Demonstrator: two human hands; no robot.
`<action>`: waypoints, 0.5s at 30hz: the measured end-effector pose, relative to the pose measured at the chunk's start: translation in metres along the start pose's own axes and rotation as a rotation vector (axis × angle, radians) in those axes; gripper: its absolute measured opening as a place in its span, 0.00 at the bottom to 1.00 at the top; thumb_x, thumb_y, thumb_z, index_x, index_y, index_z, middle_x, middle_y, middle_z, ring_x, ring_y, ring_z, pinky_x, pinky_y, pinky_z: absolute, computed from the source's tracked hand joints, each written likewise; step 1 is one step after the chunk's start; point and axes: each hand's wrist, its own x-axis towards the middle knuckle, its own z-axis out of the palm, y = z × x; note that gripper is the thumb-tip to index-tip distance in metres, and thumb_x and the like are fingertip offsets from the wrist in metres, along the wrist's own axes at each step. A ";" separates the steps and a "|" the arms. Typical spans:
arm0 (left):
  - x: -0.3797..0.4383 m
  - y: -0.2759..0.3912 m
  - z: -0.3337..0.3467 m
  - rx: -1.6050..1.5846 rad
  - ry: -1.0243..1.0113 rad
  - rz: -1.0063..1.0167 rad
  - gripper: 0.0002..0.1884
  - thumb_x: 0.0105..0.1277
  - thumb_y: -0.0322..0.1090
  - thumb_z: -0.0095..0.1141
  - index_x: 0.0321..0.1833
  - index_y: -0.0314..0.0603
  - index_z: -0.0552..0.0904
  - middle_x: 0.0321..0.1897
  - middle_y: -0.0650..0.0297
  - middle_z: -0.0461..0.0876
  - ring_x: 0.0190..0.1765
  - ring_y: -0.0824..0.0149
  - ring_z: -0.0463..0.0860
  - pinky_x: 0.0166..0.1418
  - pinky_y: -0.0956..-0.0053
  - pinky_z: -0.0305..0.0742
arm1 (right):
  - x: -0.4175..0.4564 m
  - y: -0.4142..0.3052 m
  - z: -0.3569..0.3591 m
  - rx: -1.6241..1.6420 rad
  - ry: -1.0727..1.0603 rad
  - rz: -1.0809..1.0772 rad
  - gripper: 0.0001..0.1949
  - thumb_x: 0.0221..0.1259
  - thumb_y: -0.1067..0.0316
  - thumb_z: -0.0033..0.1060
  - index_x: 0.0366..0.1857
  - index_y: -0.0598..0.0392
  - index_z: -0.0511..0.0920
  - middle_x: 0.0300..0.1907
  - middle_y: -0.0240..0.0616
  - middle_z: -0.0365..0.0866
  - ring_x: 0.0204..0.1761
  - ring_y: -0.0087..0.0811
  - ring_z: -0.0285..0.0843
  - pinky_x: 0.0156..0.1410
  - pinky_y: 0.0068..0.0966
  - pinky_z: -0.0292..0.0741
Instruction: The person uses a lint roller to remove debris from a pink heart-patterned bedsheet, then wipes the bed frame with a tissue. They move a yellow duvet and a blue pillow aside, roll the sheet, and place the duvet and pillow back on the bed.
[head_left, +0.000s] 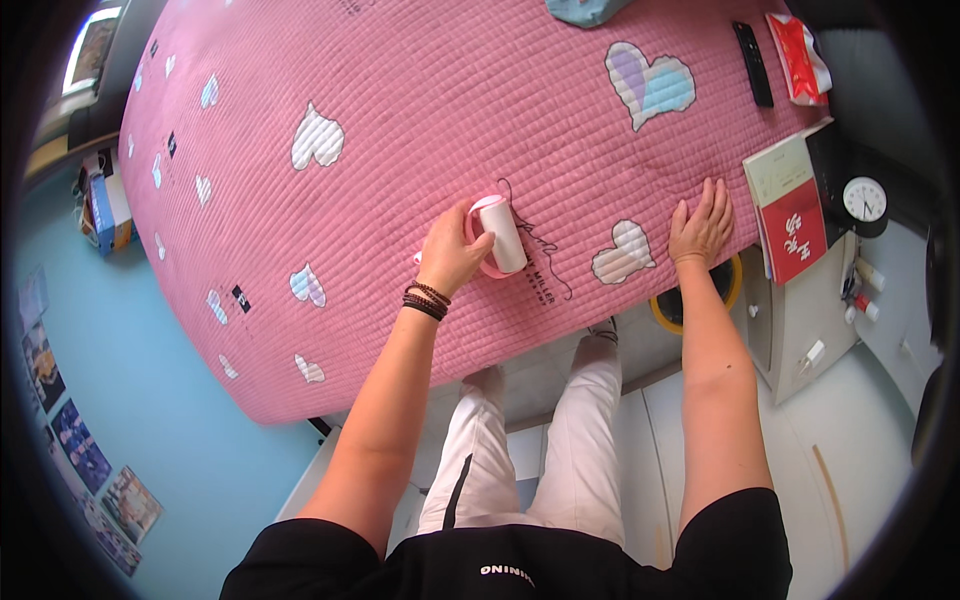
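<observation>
My left hand (454, 251) grips a lint roller (503, 238) with a white sheet roll and a pink frame. The roll lies against a pink quilted bedspread (420, 150) patterned with heart patches, beside some printed lettering. Part of the roller's handle is hidden under my palm; its pale end shows left of my wrist. My right hand (703, 229) is laid palm down near the bedspread's right front edge, holding nothing. A heart patch (624, 253) lies between my two hands.
Along the bed's right side are a remote control (753, 64), a red packet (797, 60) and books (791, 217). A round clock (864, 199) stands by a bedside cabinet (806, 337). Below the bed edge shows a yellow-rimmed round object (739, 289). Blue fabric (589, 9) lies at the far edge.
</observation>
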 end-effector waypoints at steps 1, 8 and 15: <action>-0.004 -0.001 -0.002 -0.112 -0.078 -0.112 0.23 0.58 0.37 0.58 0.57 0.37 0.75 0.41 0.52 0.81 0.44 0.54 0.80 0.52 0.64 0.75 | 0.002 -0.001 -0.001 0.011 0.003 -0.008 0.31 0.62 0.53 0.53 0.68 0.48 0.61 0.70 0.44 0.59 0.70 0.49 0.55 0.72 0.48 0.55; -0.072 -0.030 0.013 -0.488 0.063 -0.324 0.16 0.64 0.29 0.50 0.53 0.31 0.77 0.37 0.61 0.80 0.38 0.71 0.79 0.44 0.77 0.75 | -0.001 -0.008 -0.004 0.020 -0.030 -0.024 0.32 0.61 0.53 0.54 0.69 0.49 0.59 0.71 0.45 0.57 0.72 0.49 0.53 0.72 0.49 0.55; -0.192 0.061 -0.020 -1.403 0.208 -0.691 0.15 0.66 0.27 0.51 0.55 0.33 0.76 0.39 0.64 0.81 0.41 0.72 0.80 0.47 0.77 0.76 | 0.003 0.002 -0.006 -0.071 -0.122 -0.005 0.32 0.64 0.50 0.51 0.70 0.50 0.57 0.72 0.43 0.54 0.73 0.48 0.51 0.72 0.49 0.54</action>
